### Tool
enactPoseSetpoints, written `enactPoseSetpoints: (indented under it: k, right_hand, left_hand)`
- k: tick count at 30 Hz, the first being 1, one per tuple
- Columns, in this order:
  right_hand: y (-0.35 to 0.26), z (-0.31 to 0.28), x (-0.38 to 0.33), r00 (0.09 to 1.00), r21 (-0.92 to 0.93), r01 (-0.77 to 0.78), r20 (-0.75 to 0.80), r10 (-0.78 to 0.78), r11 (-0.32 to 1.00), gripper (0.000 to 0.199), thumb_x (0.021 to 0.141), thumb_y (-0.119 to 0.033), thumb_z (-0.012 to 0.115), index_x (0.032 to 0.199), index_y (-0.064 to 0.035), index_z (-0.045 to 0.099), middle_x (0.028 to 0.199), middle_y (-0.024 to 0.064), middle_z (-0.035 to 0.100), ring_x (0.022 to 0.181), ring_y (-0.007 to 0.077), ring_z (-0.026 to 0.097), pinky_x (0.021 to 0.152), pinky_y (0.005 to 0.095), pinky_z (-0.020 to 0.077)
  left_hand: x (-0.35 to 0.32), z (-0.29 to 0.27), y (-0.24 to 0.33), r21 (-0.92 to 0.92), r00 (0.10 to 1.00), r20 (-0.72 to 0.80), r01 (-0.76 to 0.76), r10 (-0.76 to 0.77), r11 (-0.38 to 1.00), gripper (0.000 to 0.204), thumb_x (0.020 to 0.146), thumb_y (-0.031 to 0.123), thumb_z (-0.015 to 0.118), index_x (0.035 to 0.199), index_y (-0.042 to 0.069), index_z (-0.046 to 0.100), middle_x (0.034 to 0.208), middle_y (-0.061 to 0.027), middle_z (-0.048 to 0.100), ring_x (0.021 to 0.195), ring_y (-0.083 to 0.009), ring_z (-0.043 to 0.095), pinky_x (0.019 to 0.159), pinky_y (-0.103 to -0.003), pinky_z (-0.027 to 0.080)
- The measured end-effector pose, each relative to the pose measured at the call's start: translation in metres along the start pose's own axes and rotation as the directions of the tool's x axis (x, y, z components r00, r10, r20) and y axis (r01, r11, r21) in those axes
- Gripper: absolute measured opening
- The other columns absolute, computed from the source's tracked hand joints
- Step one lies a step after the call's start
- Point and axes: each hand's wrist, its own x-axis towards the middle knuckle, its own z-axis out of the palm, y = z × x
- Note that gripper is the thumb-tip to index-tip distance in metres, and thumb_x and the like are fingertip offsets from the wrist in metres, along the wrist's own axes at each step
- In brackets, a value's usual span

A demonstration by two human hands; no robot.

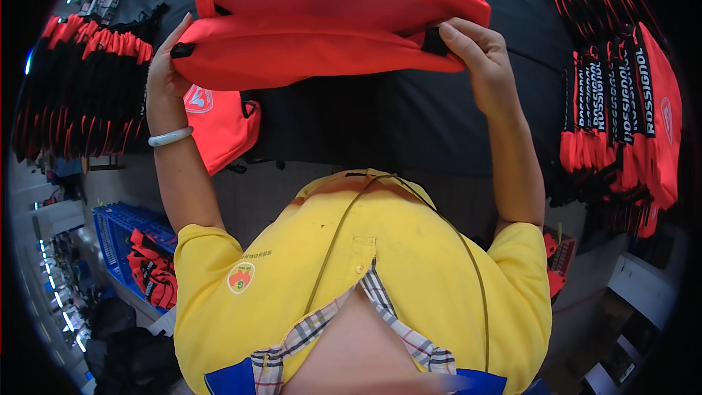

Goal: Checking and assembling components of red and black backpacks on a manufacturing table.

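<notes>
A red fabric bag (307, 47) is stretched between my two hands above a black-covered table (351, 121). Its opening gapes toward the far side and shows a paler red inside. My left hand (170, 66) grips the bag's left end beside a small black tab, the fingers partly hidden behind the cloth. At the right end, my right hand (475, 55) pinches the edge by another black tab, thumb on top. Beneath my left forearm lies a second red bag (230, 132) with a pale printed emblem, partly covered by the arm.
Packed rows of red and black bags stand at the left (91, 91) and right (618, 102). More bags (603, 0) are piled at the far right. A blue crate (117, 238) holding red pieces sits low at the left.
</notes>
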Motion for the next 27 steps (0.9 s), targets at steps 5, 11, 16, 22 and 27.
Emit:
enactPoseSetpoints:
  k: [5,11,16,22,27]
  right_hand:
    - [0.006,-0.01,0.0,0.991,0.158,-0.123,0.078,0.112,0.98,0.021,0.092,-0.02,0.061,0.092,-0.0016,0.072,0.08,0.0002,0.067,0.076,0.0046,0.06,0.073,0.0191,0.0464]
    - [0.015,-0.011,-0.002,0.985,0.254,-0.139,0.131,0.108,0.957,0.024,0.094,-0.023,0.061,0.094,-0.0011,0.071,0.081,-0.0002,0.067,0.077,0.0043,0.059,0.073,0.0196,0.0467]
    - [0.014,-0.013,-0.007,0.98,0.089,-0.095,0.183,0.078,0.991,0.028,0.098,-0.024,0.058,0.1,0.0021,0.068,0.084,-0.0013,0.065,0.077,0.0039,0.056,0.071,0.02,0.0465]
    - [0.024,-0.017,-0.002,0.975,-0.066,-0.043,0.214,0.056,0.997,0.031,0.099,-0.025,0.055,0.103,0.0037,0.066,0.082,-0.0016,0.061,0.077,0.0048,0.054,0.069,0.0204,0.0458]
    - [0.028,-0.013,0.002,0.971,-0.045,-0.012,0.239,0.022,0.999,0.03,0.099,-0.025,0.056,0.102,0.0027,0.067,0.083,0.0004,0.062,0.078,0.0051,0.054,0.071,0.021,0.0453]
  left_hand:
    - [-0.001,0.003,0.0,0.011,0.999,-0.02,0.035,-0.035,0.999,0.027,0.095,0.022,0.058,0.106,-0.002,0.064,0.1,-0.0156,0.07,0.09,-0.0251,0.07,0.083,-0.038,0.057]
    - [-0.001,0.002,-0.005,-0.004,0.998,-0.028,0.047,-0.047,0.999,0.027,0.096,0.023,0.058,0.104,-0.002,0.064,0.097,-0.0151,0.071,0.087,-0.0248,0.07,0.08,-0.037,0.058]
    - [0.0,-0.005,-0.005,-0.028,0.997,-0.03,0.071,-0.072,0.997,0.028,0.096,0.023,0.057,0.103,-0.003,0.064,0.097,-0.0158,0.071,0.087,-0.0255,0.07,0.081,-0.038,0.058]
    - [0.017,-0.017,-0.01,-0.083,0.99,0.028,0.142,-0.141,0.986,0.03,0.096,0.025,0.057,0.105,-0.003,0.063,0.099,-0.0167,0.071,0.09,-0.0274,0.07,0.084,-0.041,0.057]
    - [0.022,-0.046,-0.005,-0.157,0.966,0.176,0.218,-0.189,0.963,0.038,0.099,0.015,0.048,0.133,-0.001,0.051,0.117,-0.0189,0.064,0.103,-0.0297,0.065,0.095,-0.045,0.052]
